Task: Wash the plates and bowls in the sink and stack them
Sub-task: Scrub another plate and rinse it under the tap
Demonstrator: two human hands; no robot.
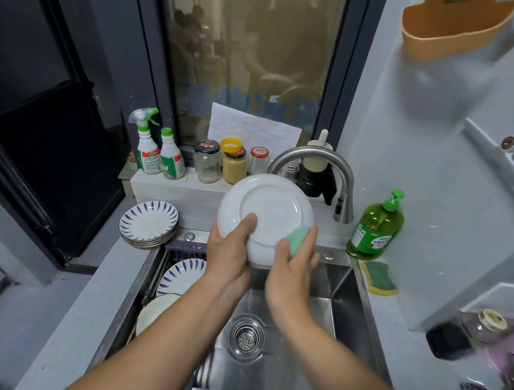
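A white plate is held upright above the steel sink, its underside facing me. My left hand grips its lower left rim, thumb on the back. My right hand presses a green sponge against the plate's lower right edge. A stack of blue-leaf-pattern plates rests on the counter left of the sink. Inside the sink's left side stand another blue-pattern plate and a plain white dish, partly hidden by my left forearm.
The curved faucet arches just behind the plate. A green soap bottle and a yellow-green scouring sponge sit right of the sink. Spray bottles and jars line the ledge. The drain is uncovered.
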